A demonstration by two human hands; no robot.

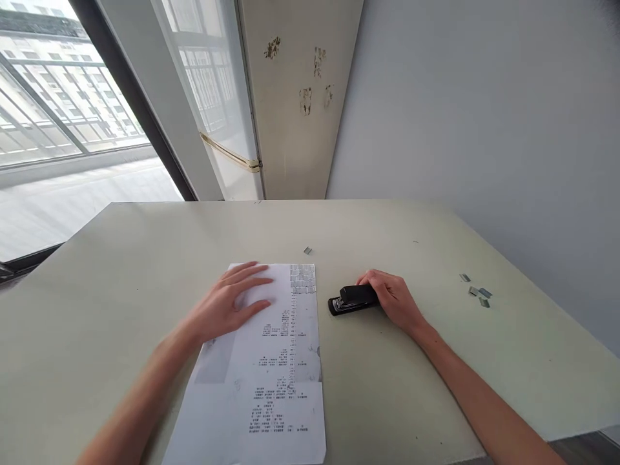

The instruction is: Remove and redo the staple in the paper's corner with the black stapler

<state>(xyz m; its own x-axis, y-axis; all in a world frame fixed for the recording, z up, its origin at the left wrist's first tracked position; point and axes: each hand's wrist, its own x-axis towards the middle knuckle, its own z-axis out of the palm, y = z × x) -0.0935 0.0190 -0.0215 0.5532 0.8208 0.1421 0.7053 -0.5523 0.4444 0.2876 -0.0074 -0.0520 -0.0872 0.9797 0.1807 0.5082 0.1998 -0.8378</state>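
Note:
Printed paper sheets (271,400) lie on the table in front of me, a shorter one seeming to overlap a longer one. My left hand (232,300) rests flat on their upper left part, fingers spread. To the right of the paper's edge is a black stapler (356,298), its front end pointing left toward the sheets but apart from them. My right hand (390,294) is wrapped around the stapler's rear end. The undersides of the right fingers are hidden.
The pale table (159,258) fills the lower view. A small staple strip (308,250) lies beyond the paper, and several more staple strips (477,292) are at the right. Behind stand a fridge (290,148) and a grey wall (460,116); a window (58,103) is at left.

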